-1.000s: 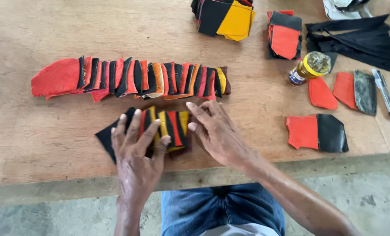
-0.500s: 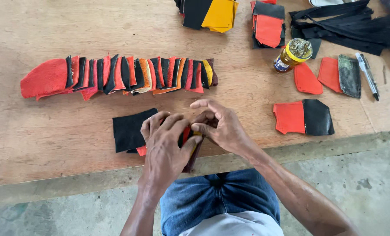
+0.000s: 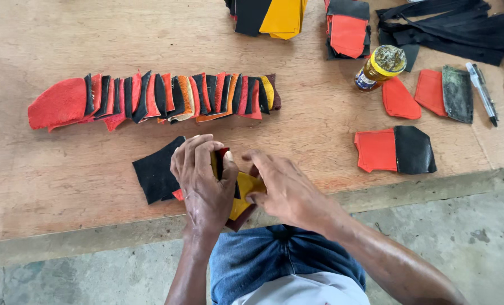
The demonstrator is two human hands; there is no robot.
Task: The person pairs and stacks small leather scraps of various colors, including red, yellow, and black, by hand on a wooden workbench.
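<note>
Both hands work at the near edge of the wooden table (image 3: pixel 65 186). The left hand (image 3: pixel 204 181) is closed around a small stack of leather pieces (image 3: pixel 243 195), the right hand (image 3: pixel 283 189) pinching its yellow piece. Bare wood separates them from the overlapping row of pieces (image 3: pixel 156 99).

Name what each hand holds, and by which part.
Both grip one small stack of leather pieces: the left hand closes over its left end, the right hand pinches its right edge.
</note>
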